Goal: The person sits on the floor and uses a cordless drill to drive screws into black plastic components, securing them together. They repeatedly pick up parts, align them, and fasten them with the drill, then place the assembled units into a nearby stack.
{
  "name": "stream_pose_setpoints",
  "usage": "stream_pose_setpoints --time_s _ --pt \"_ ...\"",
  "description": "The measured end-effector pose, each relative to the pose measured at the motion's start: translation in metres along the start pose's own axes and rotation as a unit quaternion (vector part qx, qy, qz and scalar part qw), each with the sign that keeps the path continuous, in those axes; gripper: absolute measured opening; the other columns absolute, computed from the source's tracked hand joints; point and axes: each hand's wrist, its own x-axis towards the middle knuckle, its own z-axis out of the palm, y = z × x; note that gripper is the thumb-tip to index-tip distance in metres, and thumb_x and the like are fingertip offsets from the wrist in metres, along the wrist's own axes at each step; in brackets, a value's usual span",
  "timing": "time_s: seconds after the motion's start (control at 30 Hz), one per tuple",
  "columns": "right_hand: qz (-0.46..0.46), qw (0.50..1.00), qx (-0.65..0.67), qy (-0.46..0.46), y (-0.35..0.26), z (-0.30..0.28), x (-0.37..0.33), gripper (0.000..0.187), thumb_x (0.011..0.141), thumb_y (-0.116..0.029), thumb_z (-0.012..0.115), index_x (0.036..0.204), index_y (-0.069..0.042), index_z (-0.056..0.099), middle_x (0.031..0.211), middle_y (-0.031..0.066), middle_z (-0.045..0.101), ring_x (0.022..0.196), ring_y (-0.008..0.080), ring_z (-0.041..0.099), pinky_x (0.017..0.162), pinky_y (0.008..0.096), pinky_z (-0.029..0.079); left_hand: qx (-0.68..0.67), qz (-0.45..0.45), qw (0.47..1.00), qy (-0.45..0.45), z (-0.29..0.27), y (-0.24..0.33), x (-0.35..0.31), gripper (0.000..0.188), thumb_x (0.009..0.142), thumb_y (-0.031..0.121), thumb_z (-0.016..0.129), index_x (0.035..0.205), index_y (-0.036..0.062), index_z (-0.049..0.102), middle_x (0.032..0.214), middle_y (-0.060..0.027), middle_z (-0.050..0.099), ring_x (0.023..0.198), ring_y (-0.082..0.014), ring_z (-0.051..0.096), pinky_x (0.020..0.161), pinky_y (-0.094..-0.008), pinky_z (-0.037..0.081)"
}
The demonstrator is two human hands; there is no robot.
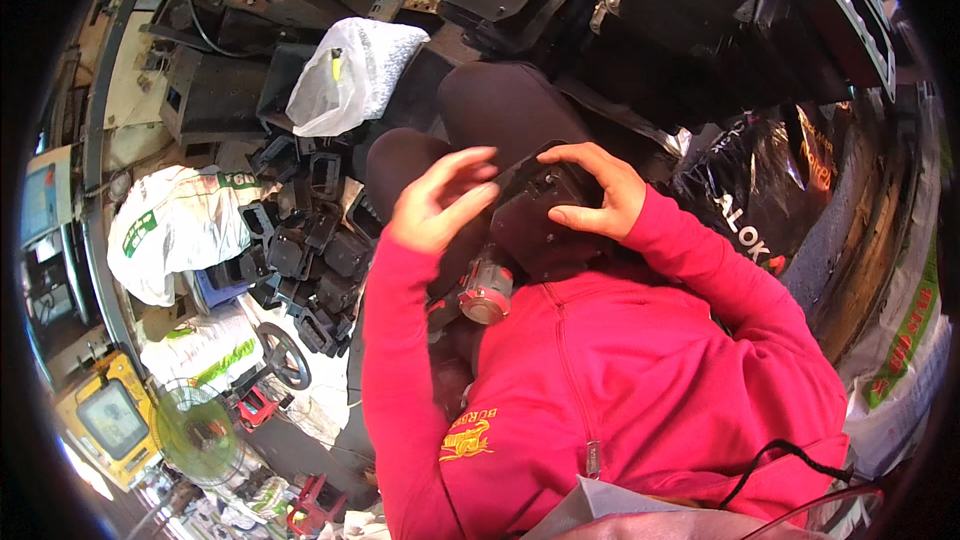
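Observation:
A dark, box-like plastic part [535, 223] with a flat face rests on my lap. My right hand [608, 190] grips its right side, thumb on the near face and fingers over the top edge. To the left of the part, my left hand [432, 205] is raised with fingers apart and slightly blurred, holding nothing. Below it, against my jacket, lies a red and grey cylindrical tool end [487, 292]; the rest of that tool is hidden.
Many similar black parts [320, 260] lie heaped at my left. Beyond my knees sits a white plastic bag [355, 70] of small pale pieces. Large black housings [690, 30] stand ahead right. A black bag [760, 190] is at right, a white sack [185, 230] far left.

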Motion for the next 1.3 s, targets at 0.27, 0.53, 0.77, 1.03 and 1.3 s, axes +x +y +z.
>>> stream_pose_setpoints --time_s 0.27,0.53,0.77,1.03,1.3 --pt "-0.027 0.998 0.017 -0.049 0.004 -0.008 0.004 0.048 0.081 -0.03 0.072 0.124 -0.016 0.055 0.134 0.0211 0.041 0.127 0.0385 0.043 0.104 0.0412 0.037 0.432 -0.035 0.901 0.003 0.012 -0.048 -0.116 0.072 0.066 0.011 0.071 0.135 0.015 0.05 0.112 -0.01 0.057 0.102 -0.0302 0.057 0.087 -0.0389 0.049" --pt "-0.038 0.998 -0.017 -0.042 0.004 -0.002 0.005 0.042 0.082 -0.03 0.071 0.118 -0.016 0.057 0.132 0.0221 0.043 0.125 0.0411 0.043 0.103 0.0422 0.038 0.293 0.009 0.951 0.103 -0.004 -0.044 -0.13 0.072 0.069 0.005 0.078 0.135 0.0028 0.049 0.121 -0.0129 0.06 0.103 -0.0252 0.063 0.091 -0.0356 0.049" --pt "-0.001 0.999 -0.014 -0.034 -0.004 0.008 0.005 0.038 0.083 -0.034 0.069 0.116 -0.019 0.058 0.13 0.0205 0.044 0.117 0.0401 0.051 0.097 0.0411 0.044 0.047 -0.038 0.974 0.22 0.011 0.045 -0.168 0.093 0.073 0.012 0.077 0.149 0.0086 0.024 0.129 -0.011 0.053 0.101 -0.0225 0.063 0.086 -0.0333 0.054" --pt "-0.014 0.999 -0.001 -0.039 -0.003 0.006 0.006 0.038 0.083 -0.029 0.07 0.114 -0.011 0.059 0.124 0.0179 0.048 0.119 0.036 0.048 0.101 0.0402 0.039 0.236 0.0 0.966 0.103 0.03 0.048 -0.113 0.074 0.069 0.006 0.077 0.136 0.0008 0.046 0.111 -0.0149 0.066 0.088 -0.0211 0.069 0.078 -0.0304 0.056" --pt "-0.017 0.999 -0.02 -0.032 0.001 0.005 0.006 0.039 0.084 -0.035 0.069 0.117 -0.018 0.058 0.13 0.0216 0.044 0.117 0.0414 0.051 0.097 0.0424 0.044 0.144 -0.069 0.981 0.109 0.028 0.048 -0.108 0.078 0.064 0.012 0.08 0.134 0.0 0.049 0.118 -0.0169 0.064 0.094 -0.0267 0.07 0.079 -0.0316 0.056"
